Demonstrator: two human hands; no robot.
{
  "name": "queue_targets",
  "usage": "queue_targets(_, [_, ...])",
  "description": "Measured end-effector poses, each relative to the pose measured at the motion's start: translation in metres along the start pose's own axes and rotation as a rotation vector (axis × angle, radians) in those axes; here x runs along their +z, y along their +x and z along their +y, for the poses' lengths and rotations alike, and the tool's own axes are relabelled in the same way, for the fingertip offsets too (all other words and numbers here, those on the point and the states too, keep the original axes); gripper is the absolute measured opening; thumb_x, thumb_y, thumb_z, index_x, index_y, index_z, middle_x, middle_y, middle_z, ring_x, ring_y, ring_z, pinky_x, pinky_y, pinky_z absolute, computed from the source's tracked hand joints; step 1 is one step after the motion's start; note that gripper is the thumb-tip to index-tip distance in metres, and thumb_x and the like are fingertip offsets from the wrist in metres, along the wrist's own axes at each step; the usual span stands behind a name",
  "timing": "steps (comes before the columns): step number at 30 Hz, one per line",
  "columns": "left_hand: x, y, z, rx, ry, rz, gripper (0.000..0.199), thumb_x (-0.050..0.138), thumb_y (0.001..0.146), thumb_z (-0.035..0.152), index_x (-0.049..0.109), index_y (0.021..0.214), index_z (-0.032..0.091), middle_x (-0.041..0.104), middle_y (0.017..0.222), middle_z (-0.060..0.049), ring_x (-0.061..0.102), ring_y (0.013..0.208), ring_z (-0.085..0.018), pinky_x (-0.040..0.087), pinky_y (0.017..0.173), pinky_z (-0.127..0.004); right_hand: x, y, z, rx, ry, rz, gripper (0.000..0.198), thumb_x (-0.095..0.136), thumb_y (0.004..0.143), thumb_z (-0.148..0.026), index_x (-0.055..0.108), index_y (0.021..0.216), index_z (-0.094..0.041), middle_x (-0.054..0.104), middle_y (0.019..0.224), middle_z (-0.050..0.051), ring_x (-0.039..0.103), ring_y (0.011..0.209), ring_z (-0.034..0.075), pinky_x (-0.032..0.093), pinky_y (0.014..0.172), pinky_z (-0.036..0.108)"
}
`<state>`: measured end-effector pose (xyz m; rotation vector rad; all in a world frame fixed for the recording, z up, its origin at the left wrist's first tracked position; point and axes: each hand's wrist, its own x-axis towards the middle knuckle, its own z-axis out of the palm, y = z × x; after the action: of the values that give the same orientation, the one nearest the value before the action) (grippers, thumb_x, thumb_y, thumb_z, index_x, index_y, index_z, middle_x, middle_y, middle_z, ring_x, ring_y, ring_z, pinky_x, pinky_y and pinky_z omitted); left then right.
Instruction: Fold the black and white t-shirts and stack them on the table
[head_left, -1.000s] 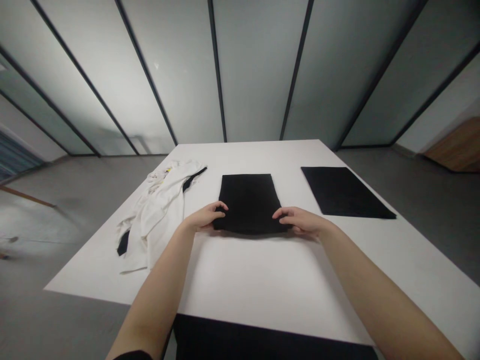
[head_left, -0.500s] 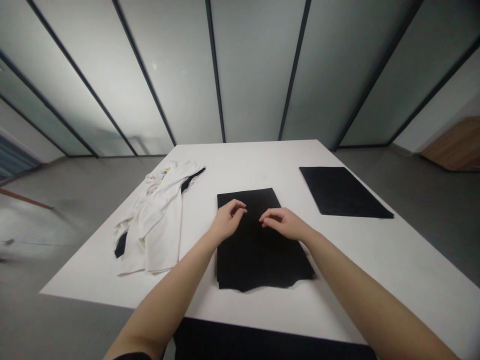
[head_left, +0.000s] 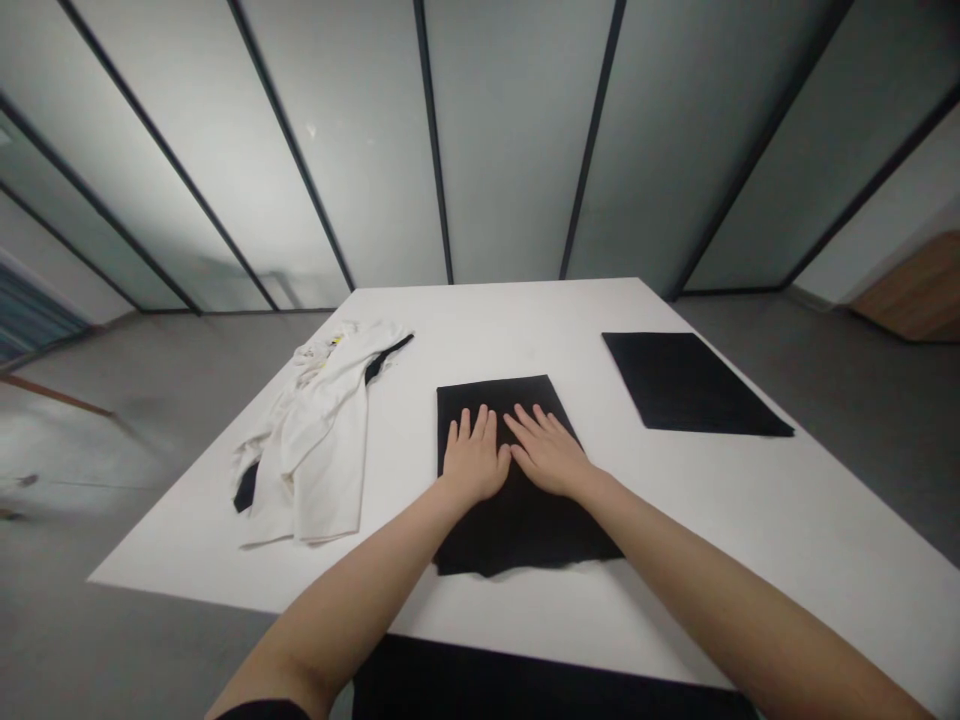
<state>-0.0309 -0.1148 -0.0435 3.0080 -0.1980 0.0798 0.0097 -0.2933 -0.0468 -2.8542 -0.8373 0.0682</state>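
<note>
A black folded cloth (head_left: 517, 535) lies in front of me on the white table, roughly rectangular, with a wavy near edge. My left hand (head_left: 476, 458) rests flat on its left half, fingers stretched out and pointing away from me. On the right half lies my right hand (head_left: 549, 450), palm down with its fingers spread. The two thumbs are close together near the middle of the cloth. Neither hand grips anything. Whether the cloth is a garment cannot be made out.
To the left a crumpled white garment (head_left: 322, 450) with black parts lies on the table (head_left: 517, 320). A second flat black folded cloth (head_left: 690, 385) sits at the right edge. Behind the table stand frosted glass panels (head_left: 510, 140) with dark frames.
Both hands have gone from curled fingers over the cloth to lying flat on it with fingers stretched out. The black cloth keeps its place.
</note>
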Motion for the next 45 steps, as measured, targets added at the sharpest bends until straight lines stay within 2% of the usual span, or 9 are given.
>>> queue_targets(4, [-0.006,0.014,-0.015,-0.094,-0.002,-0.03,0.077,0.032,0.108,0.057,0.033,0.172,0.013,0.028,0.179,-0.015,0.022,0.165,-0.041,0.022,0.133,-0.059,-0.007,0.005,-0.001,0.058,-0.022,-0.034,0.07,0.039,0.11,-0.053,0.038,0.172,-0.02,0.026,0.18,0.013,0.026,0.164,0.042,0.027,0.131,0.056])
queue_targets(7, [-0.018,0.026,-0.023,-0.152,-0.01,-0.095,0.074,0.029,0.108,0.058,0.037,0.171,0.019,0.028,0.179,-0.013,0.024,0.164,-0.043,0.027,0.128,-0.068,-0.019,0.015,-0.003,0.096,-0.064,-0.016,0.067,0.042,0.109,-0.051,0.044,0.168,-0.019,0.037,0.175,0.016,0.041,0.157,0.041,0.038,0.124,0.054])
queue_targets(12, [-0.042,0.056,-0.011,-0.184,0.029,-0.065,0.057,0.037,0.107,0.043,0.065,0.149,0.017,0.054,0.163,-0.021,0.041,0.154,-0.045,0.031,0.123,-0.069,-0.04,0.055,-0.01,0.128,-0.048,0.054,0.047,0.036,0.11,-0.031,0.07,0.138,-0.014,0.069,0.142,0.022,0.066,0.127,0.036,0.05,0.106,0.05])
queue_targets(17, [-0.026,0.084,0.0,-0.178,-0.067,0.077,0.059,0.034,0.106,0.026,0.054,0.16,0.016,0.045,0.17,-0.016,0.032,0.161,-0.039,0.028,0.128,-0.06,-0.023,0.085,-0.006,-0.03,0.055,0.114,0.054,0.034,0.108,-0.02,0.052,0.159,-0.01,0.051,0.165,0.021,0.049,0.151,0.034,0.037,0.123,0.048])
queue_targets(22, [0.003,0.088,-0.008,-0.167,-0.075,0.115,0.064,0.034,0.106,0.032,0.045,0.166,0.011,0.044,0.17,-0.02,0.034,0.161,-0.04,0.027,0.128,-0.062,0.004,0.093,0.009,0.016,0.072,0.061,0.062,0.028,0.111,-0.035,0.041,0.168,-0.014,0.038,0.174,0.017,0.032,0.162,0.039,0.03,0.128,0.058])
queue_targets(29, [0.001,0.083,-0.015,-0.262,-0.111,0.093,0.071,0.033,0.107,0.047,0.045,0.165,0.008,0.039,0.173,-0.022,0.031,0.162,-0.042,0.025,0.13,-0.061,0.006,0.1,0.018,0.078,0.08,0.063,0.065,0.032,0.11,-0.044,0.04,0.168,-0.015,0.033,0.177,0.016,0.026,0.165,0.037,0.024,0.131,0.056])
queue_targets(34, [-0.001,0.079,-0.035,-0.435,-0.113,0.117,0.072,0.032,0.105,0.043,0.04,0.167,0.005,0.032,0.175,-0.025,0.027,0.163,-0.044,0.026,0.128,-0.066,0.002,0.1,0.037,0.149,0.095,0.068,0.069,0.029,0.109,-0.044,0.04,0.166,-0.004,0.034,0.175,0.023,0.026,0.164,0.041,0.021,0.131,0.059])
queue_targets(39, [-0.004,0.075,-0.067,-0.552,-0.106,0.135,0.071,0.039,0.104,0.042,0.042,0.164,0.004,0.038,0.171,-0.027,0.031,0.162,-0.042,0.027,0.13,-0.058,0.0,0.097,0.062,0.246,0.161,0.118,0.063,0.031,0.108,-0.037,0.045,0.162,-0.009,0.036,0.174,0.021,0.029,0.161,0.044,0.025,0.127,0.064])
queue_targets(45, [-0.007,0.073,-0.08,-0.485,-0.147,0.189,0.057,0.051,0.101,0.045,0.06,0.144,0.01,0.049,0.164,-0.028,0.034,0.16,-0.044,0.028,0.128,-0.058,-0.004,0.092,0.073,0.288,0.209,0.235,0.042,0.049,0.102,-0.037,0.069,0.134,-0.016,0.066,0.143,0.019,0.054,0.141,0.038,0.039,0.12,0.053])
